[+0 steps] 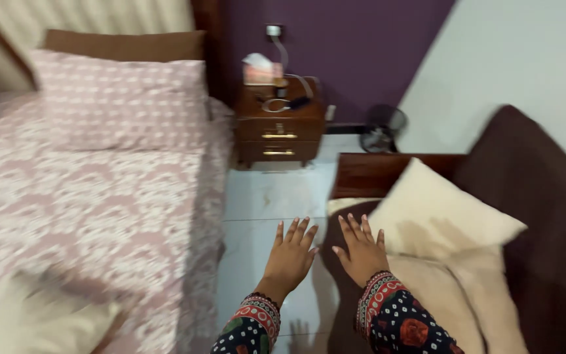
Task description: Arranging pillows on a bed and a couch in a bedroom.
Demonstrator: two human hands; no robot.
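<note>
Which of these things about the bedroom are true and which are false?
1. Both hands are open with fingers spread. True: the left hand and the right hand hold nothing.
2. The right hand grips the cream pillow. False: the cream pillow lies just beside it, ungripped.
3. The nightstand stands against a purple wall. True.
4. The bed has a plain blue cover. False: the bed cover is pink with a white pattern.
5. A small fan sits on the floor right of the nightstand. True.
</note>
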